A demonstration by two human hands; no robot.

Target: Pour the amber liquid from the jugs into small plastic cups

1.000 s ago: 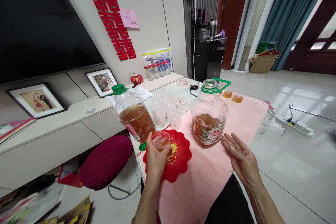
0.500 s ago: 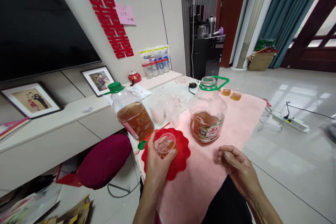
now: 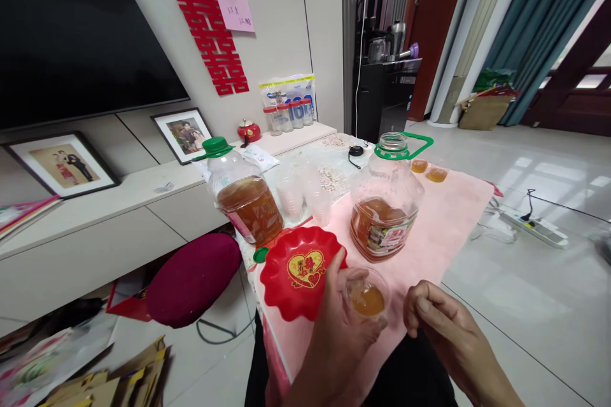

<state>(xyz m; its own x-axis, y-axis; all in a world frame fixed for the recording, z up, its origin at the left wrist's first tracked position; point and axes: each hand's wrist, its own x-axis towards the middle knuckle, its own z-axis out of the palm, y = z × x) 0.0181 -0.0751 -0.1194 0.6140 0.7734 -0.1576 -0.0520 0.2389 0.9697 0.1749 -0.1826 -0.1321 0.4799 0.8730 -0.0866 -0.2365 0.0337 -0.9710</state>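
Wrapping round the small cup (image 3: 366, 299), the grip of our left hand (image 3: 334, 331) is closed on its clear wall, thumb on the far side and fingers below. The cup stands upright, mouth up, with amber liquid in it, just right of the red plate (image 3: 281, 280) and towards us from it. Our right hand (image 3: 446, 334) lies further right of the plate again, close beside the cup but not touching it. Its grip is curled into a loose fist with the thumb against the forefinger, and we see nothing in it. So the left hand has the cup, and the right is the nearer free one.

Beyond the plate and to its right stands the uncapped jug (image 3: 386, 216) on the pink cloth (image 3: 443, 216). Beyond the plate to its left is the capped jug (image 3: 245, 203), with a green cap (image 3: 260, 255) touching the plate's left rim. Straight beyond the plate is a stack of clear cups (image 3: 305, 197), and far beyond, to the right, are two filled cups (image 3: 436, 174) on the table (image 3: 334, 168).

Our fingers hide the cup's base, so we cannot tell whether it rests on the cloth or is lifted. Both forearms are cut off at the lower edge.
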